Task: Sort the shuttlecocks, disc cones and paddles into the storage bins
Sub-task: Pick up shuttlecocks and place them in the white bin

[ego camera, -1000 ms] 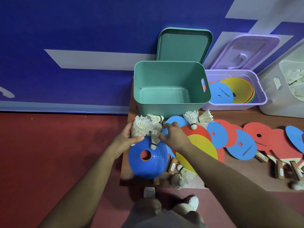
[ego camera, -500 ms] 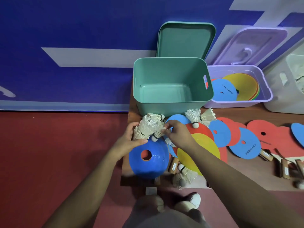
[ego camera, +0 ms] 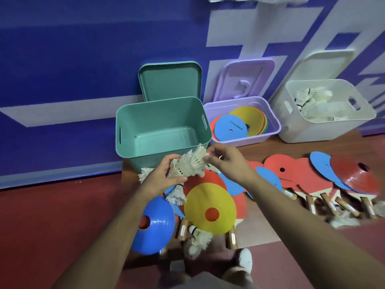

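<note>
Hands meet in the middle of the view, just in front of the green bin (ego camera: 145, 113). The left hand (ego camera: 164, 176) grips a bunch of shuttlecocks (ego camera: 187, 167), its fingers and thumb curled round the cork ends, and the feathers point up and to the right. The right hand (ego camera: 227, 161) comes from the other side, and its thumb and first fingers pinch the feather edge of the top shuttlecock in this bunch; the picture is a little blurred there. The green bin stands open on the floor, and its green lid (ego camera: 169, 80) leans upright on the blue wall (ego camera: 73, 59) behind it. To the right, touching it, stands the purple bin (ego camera: 275, 122), which holds a stack of disc cones with a blue one (ego camera: 229, 128) and a yellow one (ego camera: 250, 115) on top; the purple lid (ego camera: 241, 80) leans behind it. Further right is the white bin (ego camera: 325, 130), tilted in the view, with white shuttlecocks (ego camera: 312, 101) inside. Below the hands, on a wooden board (ego camera: 260, 232), lie a yellow disc cone (ego camera: 208, 197) and a blue disc cone (ego camera: 156, 226), just beside each other. Loose shuttlecocks (ego camera: 198, 234) lie between and under them. At the right, red and blue paddles (ego camera: 331, 205) with wooden handles lie overlapped in a row. A white shoe (ego camera: 244, 259) shows at the bottom on the red floor (ego camera: 52, 215).
</note>
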Demonstrator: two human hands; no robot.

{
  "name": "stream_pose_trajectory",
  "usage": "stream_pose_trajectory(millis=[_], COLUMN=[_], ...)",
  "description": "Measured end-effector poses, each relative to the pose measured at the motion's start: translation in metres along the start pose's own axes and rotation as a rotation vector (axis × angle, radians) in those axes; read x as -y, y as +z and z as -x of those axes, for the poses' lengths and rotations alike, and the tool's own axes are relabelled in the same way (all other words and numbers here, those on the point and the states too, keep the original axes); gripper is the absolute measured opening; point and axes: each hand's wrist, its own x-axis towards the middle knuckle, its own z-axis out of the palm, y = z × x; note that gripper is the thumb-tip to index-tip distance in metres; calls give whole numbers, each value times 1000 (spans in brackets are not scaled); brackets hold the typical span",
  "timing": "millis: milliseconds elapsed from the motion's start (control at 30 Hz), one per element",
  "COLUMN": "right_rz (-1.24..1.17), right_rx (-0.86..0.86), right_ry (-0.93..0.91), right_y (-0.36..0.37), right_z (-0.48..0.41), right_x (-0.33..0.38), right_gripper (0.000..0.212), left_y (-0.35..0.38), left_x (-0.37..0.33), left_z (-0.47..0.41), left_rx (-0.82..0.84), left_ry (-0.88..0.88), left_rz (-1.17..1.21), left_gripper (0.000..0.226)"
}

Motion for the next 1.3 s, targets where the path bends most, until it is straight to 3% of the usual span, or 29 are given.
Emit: stream_pose_trajectory(millis=[100,267,367,433,500,633,700,900,1000,1167,1300], right_rz=[-109,-190,-167,-176,-144,-135,-141,-304,-343,98,138], right_rx=[-18,-160,-239,-298,-370,-505,-563,-636,-588,-287,-332], right_ry=[0,25,39,44,40,68,96,200,214,206,169], right_y=[-37,-133,-201,-248,-292,-358,-381,-414,-412,-389,-371], right_z=[1,0,-7,-10,-14,-25,-33,-52,-60,-55,-36], right_x=[-24,-68,-95,-110,-124,-155,-172,-215,-229,-240,-239], right_gripper=[6,15,15,15,17,20,20,14,15,29,30], left_y=[37,119,169,202,236,294,318,359,369,373,356], left_x=[-27,-78,-109,-133,-159,-190,-199,-205,-205,-187,-183], left_z=[-21,-77,-126,-156,-182,-237,-265,-343,-370,-399,-383], left_rx=[0,-48,-21,36,55,-10,-28,-170,-176,-13,-86], left_ry=[21,71,94,131,193,216,248,362,342,230,208], left_rz=[-25,-86,-228,-324,-416,-305,-369,-762,-707,-765,-694], left_gripper=[57,54,81,87,76,50,44,55,42,44,39])
